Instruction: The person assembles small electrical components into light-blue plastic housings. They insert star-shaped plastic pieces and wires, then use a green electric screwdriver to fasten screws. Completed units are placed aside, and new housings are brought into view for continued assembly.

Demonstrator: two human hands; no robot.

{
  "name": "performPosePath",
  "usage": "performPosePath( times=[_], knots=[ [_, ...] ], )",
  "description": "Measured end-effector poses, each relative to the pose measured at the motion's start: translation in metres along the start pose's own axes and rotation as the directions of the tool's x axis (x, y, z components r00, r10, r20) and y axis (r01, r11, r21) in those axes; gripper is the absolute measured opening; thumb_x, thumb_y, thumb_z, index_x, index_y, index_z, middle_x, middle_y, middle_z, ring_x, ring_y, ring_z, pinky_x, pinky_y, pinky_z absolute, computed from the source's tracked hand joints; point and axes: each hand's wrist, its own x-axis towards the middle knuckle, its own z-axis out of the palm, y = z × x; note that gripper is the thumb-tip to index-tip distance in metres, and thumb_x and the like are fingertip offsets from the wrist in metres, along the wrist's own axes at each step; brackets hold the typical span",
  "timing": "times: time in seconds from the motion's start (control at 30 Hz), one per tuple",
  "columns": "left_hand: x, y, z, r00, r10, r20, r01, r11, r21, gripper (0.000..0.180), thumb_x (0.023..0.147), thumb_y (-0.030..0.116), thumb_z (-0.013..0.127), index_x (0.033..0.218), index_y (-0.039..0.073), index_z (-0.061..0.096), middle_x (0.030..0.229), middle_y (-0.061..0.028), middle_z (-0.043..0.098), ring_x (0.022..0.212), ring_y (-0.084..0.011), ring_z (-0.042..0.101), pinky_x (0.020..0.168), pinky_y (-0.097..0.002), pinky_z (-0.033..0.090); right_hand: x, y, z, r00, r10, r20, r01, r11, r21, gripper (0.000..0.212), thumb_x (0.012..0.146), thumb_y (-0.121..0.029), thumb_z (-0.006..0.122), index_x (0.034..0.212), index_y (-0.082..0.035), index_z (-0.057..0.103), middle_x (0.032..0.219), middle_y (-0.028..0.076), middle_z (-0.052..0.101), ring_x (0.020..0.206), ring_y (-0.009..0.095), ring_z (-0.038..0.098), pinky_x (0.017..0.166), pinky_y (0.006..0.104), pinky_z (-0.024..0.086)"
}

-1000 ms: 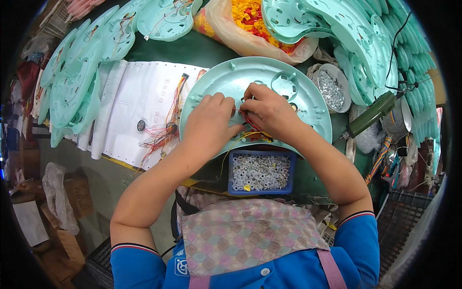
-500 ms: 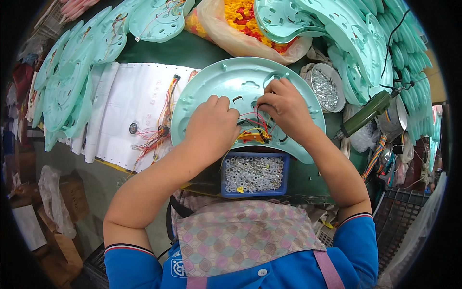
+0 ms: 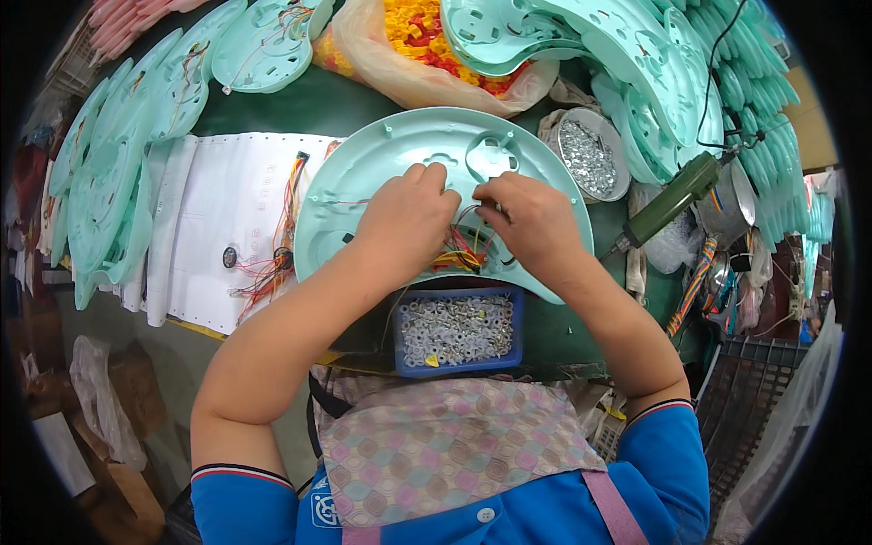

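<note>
A teal plastic shell [image 3: 413, 136] lies on the bench before me, its hollow, post-studded inside facing up. Both hands are over its middle. My left hand [image 3: 406, 216] is closed, fingertips tucked down; what they hold, if anything, is hidden. My right hand [image 3: 531, 216] pinches beside it, with a thin dark wire looping up to its fingertips. Below the hands, red, yellow and black wires [image 3: 470, 243] run to a small orange part [image 3: 454, 261] near the shell's front edge. Another thin red wire [image 3: 350, 202] shows to the left of my left hand.
A blue tray [image 3: 459, 370] of small screws and washers stands in front. Wire bundles [image 3: 272, 263] lie on white paper [image 3: 204, 227] at left. A metal bowl of screws [image 3: 590, 154], a green electric screwdriver [image 3: 672, 202], a bag of yellow and red parts [image 3: 391, 77] and stacked teal shells [image 3: 109, 182] surround them.
The view has shifted, so the bench things sit further left. My right hand has come down closer to my left. A thin red wire now shows at the shell's left.
</note>
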Motion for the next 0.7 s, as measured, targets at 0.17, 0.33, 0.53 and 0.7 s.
performPosePath(
  times=[0.17,0.33,0.53,0.7],
  knots=[
    [-0.004,0.000,0.000,1.000,-0.006,-0.016,0.006,0.999,-0.034,0.040,0.074,0.006,0.077,0.113,0.007,0.068,0.104,-0.0112,0.055,0.101,-0.0304,0.057,0.088,-0.0407,0.051,-0.017,0.007,-0.004,0.999,-0.039,-0.027,0.033,0.983,-0.183,0.010,0.078,-0.011,0.078,0.086,-0.010,0.072,0.085,0.003,0.056,0.084,0.024,0.059,0.068,0.0385,0.051],
    [-0.032,-0.006,-0.028,0.992,-0.098,-0.075,0.067,0.938,-0.339,0.046,0.081,0.007,0.077,0.125,0.007,0.065,0.112,-0.0140,0.055,0.108,-0.0338,0.055,0.097,-0.0419,0.047,-0.014,0.008,0.002,0.996,-0.081,-0.028,0.074,0.978,-0.193,0.009,0.078,-0.011,0.078,0.084,-0.010,0.071,0.086,0.004,0.057,0.086,0.025,0.060,0.071,0.0383,0.051],
    [-0.083,-0.031,-0.056,0.809,-0.537,-0.237,0.479,0.837,-0.263,0.038,0.086,0.008,0.074,0.122,0.000,0.063,0.110,-0.0157,0.061,0.100,-0.0311,0.060,0.087,-0.0387,0.050,-0.018,0.014,0.001,0.999,-0.036,0.035,0.039,0.993,-0.109,0.008,0.081,-0.012,0.076,0.086,-0.007,0.071,0.089,0.006,0.059,0.089,0.027,0.061,0.074,0.0398,0.052],
    [-0.111,-0.053,-0.035,0.791,-0.589,-0.166,0.478,0.764,-0.433,0.026,0.095,0.011,0.065,0.116,-0.004,0.063,0.103,-0.0169,0.068,0.085,-0.0234,0.067,0.077,-0.0351,0.053,-0.012,-0.012,-0.024,0.968,-0.092,0.233,0.139,0.971,-0.193,0.009,0.085,-0.014,0.071,0.088,-0.005,0.072,0.090,0.010,0.057,0.091,0.030,0.058,0.078,0.0391,0.050]
  ],
)
